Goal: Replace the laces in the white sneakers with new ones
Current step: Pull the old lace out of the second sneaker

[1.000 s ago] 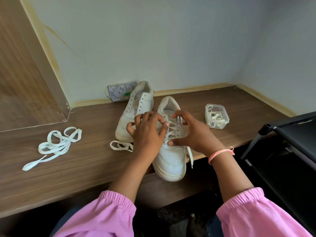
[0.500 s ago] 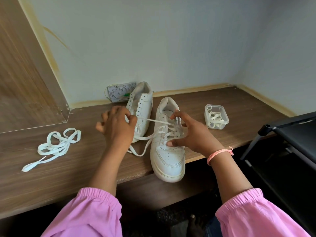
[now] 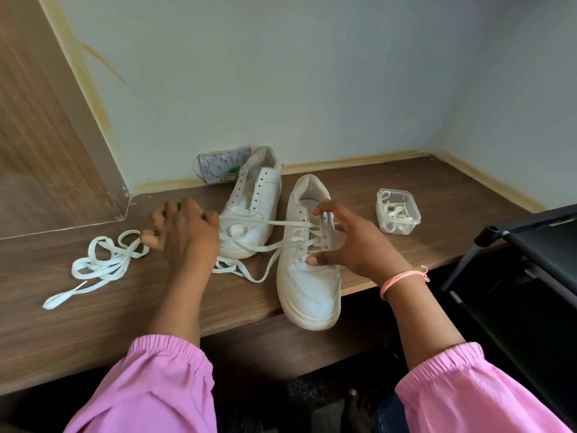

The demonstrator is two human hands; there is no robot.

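Two white sneakers stand on the wooden shelf [image 3: 93, 320]. The near sneaker [image 3: 310, 276] is partly laced, its toe over the front edge. My right hand [image 3: 349, 245] grips it across the eyelets, thumb on the lower lacing. My left hand [image 3: 184, 232] pinches the white lace [image 3: 274, 225] and holds it taut out to the left of that sneaker. The lace's slack loops on the shelf below. The far sneaker [image 3: 254, 207] has bare eyelets and no lace.
A loose white lace [image 3: 100, 267] lies in a heap at the left. A small clear tub [image 3: 398, 210] with laces sits at the right. A patterned flat item [image 3: 218, 165] leans on the wall. A black rack [image 3: 530, 264] stands at the right.
My left hand left the near sneaker's eyelets and drew the lace out leftward until it ran taut. The right hand stayed on the sneaker.
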